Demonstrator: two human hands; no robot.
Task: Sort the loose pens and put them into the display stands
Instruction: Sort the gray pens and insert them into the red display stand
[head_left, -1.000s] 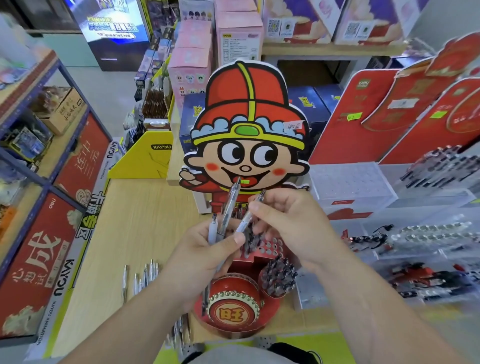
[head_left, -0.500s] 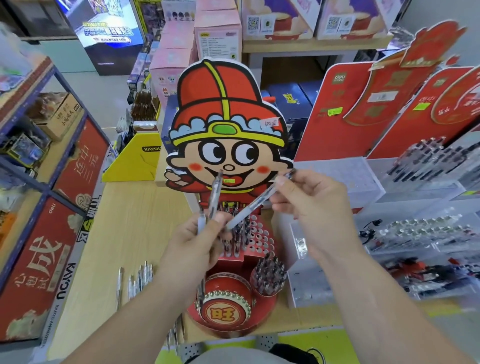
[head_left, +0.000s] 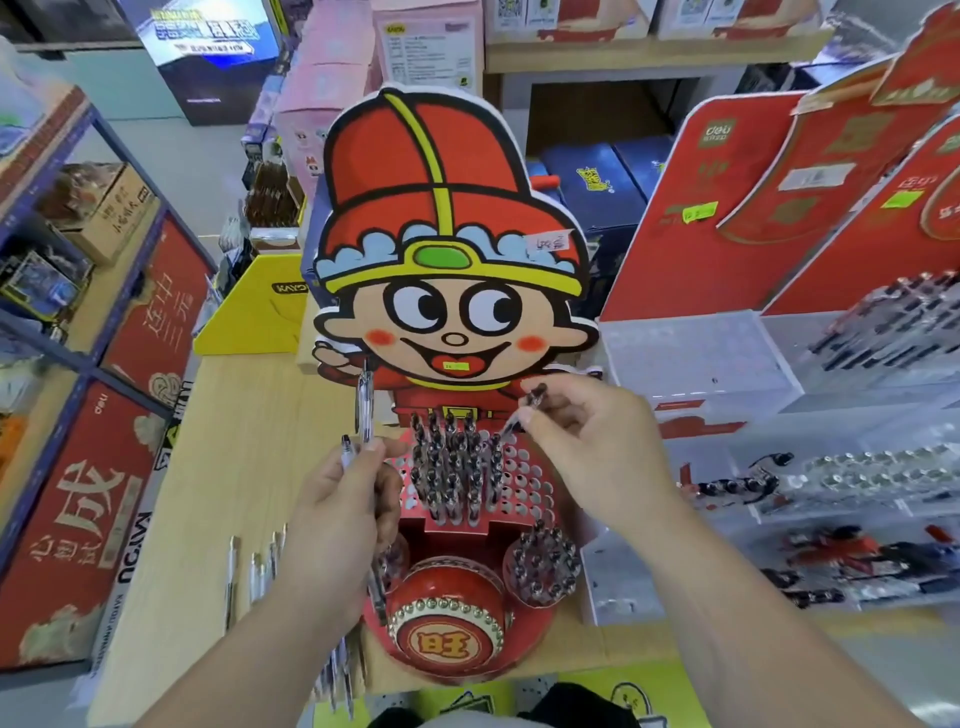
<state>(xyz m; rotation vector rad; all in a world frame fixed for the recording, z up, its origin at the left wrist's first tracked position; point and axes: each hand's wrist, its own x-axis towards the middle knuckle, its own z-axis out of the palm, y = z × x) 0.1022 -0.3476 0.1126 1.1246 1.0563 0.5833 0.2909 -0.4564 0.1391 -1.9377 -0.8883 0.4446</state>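
A clear pen (head_left: 508, 429) is pinched between the thumb and fingertips of the right hand (head_left: 589, 449), tilted with its lower end pointing down at the holed tier of the red display stand (head_left: 525, 488), just above the pens already standing there. A few more pens (head_left: 365, 410) are gripped upright in the curled fingers of the left hand (head_left: 340, 506), just left of the stand. Other loose pens (head_left: 253, 569) are laid on the wooden table (head_left: 218, 441) beside the left wrist.
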